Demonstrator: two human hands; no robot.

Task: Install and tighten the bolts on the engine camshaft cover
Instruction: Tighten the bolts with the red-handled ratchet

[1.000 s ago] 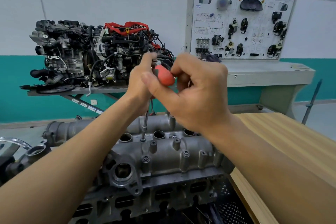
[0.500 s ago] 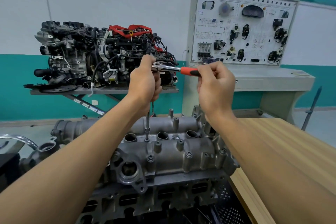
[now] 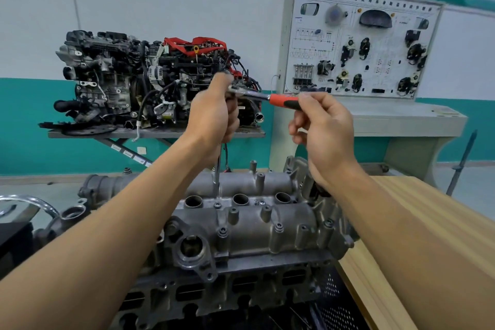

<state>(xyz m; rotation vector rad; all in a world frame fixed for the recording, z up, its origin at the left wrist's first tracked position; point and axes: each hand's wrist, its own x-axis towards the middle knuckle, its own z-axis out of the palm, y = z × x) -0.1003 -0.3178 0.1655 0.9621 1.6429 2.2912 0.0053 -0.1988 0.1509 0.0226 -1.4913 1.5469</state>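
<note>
The grey cast camshaft cover (image 3: pixel 267 233) lies on top of the engine in front of me, with several bolts standing in its bosses. A ratchet wrench with a red and black handle (image 3: pixel 284 100) points right at chest height. Its long steel extension (image 3: pixel 217 171) runs straight down, and its tip hangs just above a bolt (image 3: pixel 217 205) between the two left spark plug holes. My left hand (image 3: pixel 214 115) grips the ratchet head and the top of the extension. My right hand (image 3: pixel 324 126) pinches the handle's end with fingers and thumb.
A wooden workbench (image 3: pixel 417 236) runs along the right side. Behind stand a display engine on a metal stand (image 3: pixel 150 80) and a white electrical training board (image 3: pixel 361 45). A chrome tube (image 3: pixel 29 202) curves at the left edge.
The ratchet handle swung from pointing toward me out to the right. My right hand moved right with it, from a full grip to a fingertip pinch. The extension tip now hangs just above the bolt.
</note>
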